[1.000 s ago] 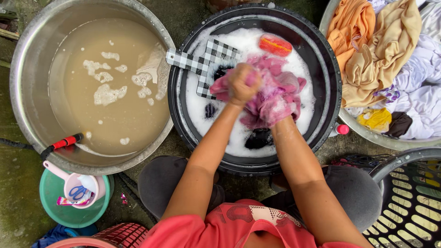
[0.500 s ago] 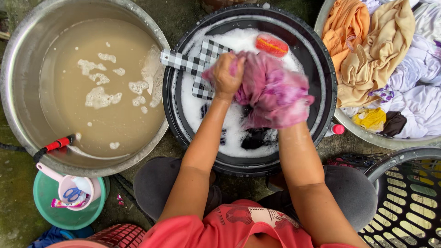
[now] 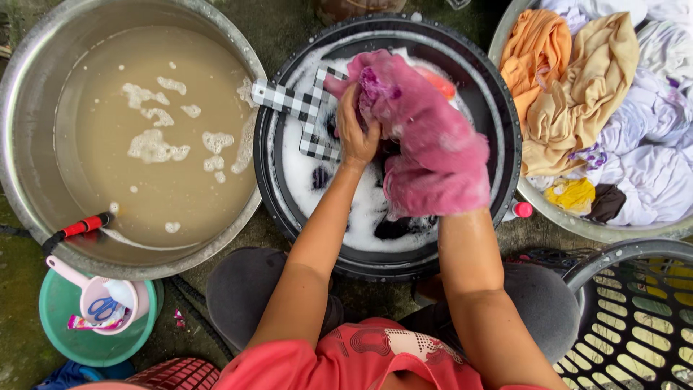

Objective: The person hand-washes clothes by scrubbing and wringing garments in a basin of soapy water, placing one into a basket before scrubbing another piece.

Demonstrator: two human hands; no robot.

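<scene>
pink garment held above black basin, long axis running from basin's far-left rim toward its near-right rim. left hand grip pinched on garment's far end. right hand wrapped inside cloth; grip state cannot tell. checked board lies over basin's left rim. metal tub of murky water left of basin; laundry pile right.

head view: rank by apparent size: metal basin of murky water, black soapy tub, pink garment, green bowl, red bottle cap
1. metal basin and black tub: close, basin partly cut off, unranked
2. pink garment, raised nearer the camera, so unsure
3. green bowl
4. red bottle cap
</scene>
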